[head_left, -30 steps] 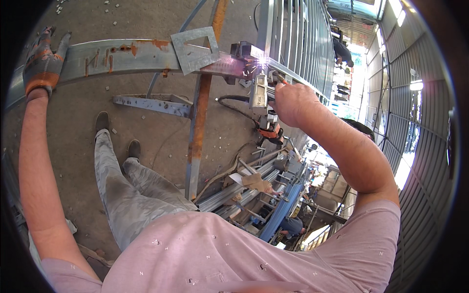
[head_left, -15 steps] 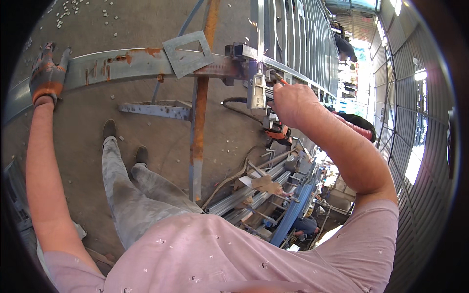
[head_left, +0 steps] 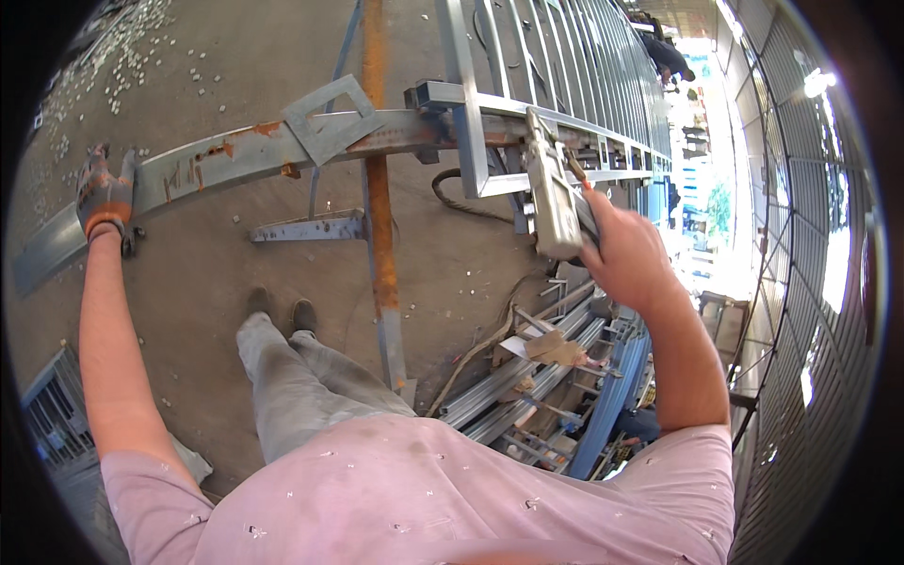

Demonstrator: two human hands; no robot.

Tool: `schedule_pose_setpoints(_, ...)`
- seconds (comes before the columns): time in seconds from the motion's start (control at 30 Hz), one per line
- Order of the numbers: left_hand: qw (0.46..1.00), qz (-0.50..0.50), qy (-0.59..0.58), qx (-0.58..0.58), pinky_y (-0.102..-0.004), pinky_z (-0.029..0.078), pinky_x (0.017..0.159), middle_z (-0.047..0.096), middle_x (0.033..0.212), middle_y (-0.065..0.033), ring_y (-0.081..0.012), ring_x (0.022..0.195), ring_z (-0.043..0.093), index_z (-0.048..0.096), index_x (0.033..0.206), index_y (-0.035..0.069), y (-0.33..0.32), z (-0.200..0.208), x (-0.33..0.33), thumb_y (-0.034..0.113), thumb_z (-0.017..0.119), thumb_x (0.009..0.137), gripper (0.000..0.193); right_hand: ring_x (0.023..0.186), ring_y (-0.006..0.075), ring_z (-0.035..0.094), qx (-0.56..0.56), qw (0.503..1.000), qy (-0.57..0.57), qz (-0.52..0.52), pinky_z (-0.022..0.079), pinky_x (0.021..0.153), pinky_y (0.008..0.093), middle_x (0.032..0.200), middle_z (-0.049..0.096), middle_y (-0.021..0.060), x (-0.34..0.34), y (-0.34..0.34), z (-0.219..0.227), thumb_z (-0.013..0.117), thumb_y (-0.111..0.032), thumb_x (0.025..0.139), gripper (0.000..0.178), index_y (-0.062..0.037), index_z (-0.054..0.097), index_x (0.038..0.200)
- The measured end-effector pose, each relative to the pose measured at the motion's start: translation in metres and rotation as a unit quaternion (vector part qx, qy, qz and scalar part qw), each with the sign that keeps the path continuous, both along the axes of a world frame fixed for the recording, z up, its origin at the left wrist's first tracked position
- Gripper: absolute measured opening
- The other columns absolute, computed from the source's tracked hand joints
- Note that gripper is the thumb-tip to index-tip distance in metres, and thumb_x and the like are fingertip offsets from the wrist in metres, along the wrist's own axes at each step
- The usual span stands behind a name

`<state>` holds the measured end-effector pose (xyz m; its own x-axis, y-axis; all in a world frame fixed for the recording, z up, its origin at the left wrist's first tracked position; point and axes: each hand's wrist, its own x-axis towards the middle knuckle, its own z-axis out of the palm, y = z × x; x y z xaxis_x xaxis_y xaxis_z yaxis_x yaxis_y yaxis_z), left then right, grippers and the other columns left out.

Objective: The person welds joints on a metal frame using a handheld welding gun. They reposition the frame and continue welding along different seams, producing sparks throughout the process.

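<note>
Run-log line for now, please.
left hand: gloved, at metal beam | right hand: bare, holding grey tool near barred frame | plate: on metal beam

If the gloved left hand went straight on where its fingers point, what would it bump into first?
Probably nothing: the left hand points past the metal beam, and the way looks free, over floor scattered with pale bits, though depth is unclear.

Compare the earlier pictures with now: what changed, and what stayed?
The right hand has moved the metalworking tool, still gripped, rightward relative to the metal frame, and the sparks are gone. Unchanged: the gloved left hand at the steel beam, the cut-out plate on it.
</note>
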<state>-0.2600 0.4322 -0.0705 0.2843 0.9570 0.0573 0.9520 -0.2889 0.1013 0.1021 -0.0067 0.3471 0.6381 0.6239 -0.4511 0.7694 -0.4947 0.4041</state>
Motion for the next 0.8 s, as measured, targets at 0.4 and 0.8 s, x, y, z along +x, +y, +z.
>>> schedule_pose_setpoints(0.4,0.982,-0.06,-0.15,0.094,-0.0478,0.048,0.11,0.064,0.14,-0.022,-0.0408,0.13,0.061,0.06,0.142,0.009,0.003,-0.019,-0.017,0.052,0.066,0.097,0.063,0.086,0.0358,0.07,0.338,0.934,0.112,-0.022,0.055,0.08,0.0436,0.095,0.074,0.014,-0.082,-0.229,0.004,0.079,-0.022,0.074,0.037,-0.0074,0.07,0.108)
schedule_pose_setpoints(0.8,0.969,-0.11,-0.127,-0.179,-0.0444,0.052,0.105,0.071,0.124,-0.0207,-0.0376,0.117,0.067,0.067,0.124,0.0,-0.403,-0.015,-0.117,0.03,0.081,0.089,0.049,0.081,0.0117,0.063,0.741,0.505,0.233,-0.376,0.056,0.088,0.0355,0.087,0.063,0.0,-0.042,-0.485,-0.088,0.069,-0.004,0.099,0.029,-0.0045,0.057,0.126)
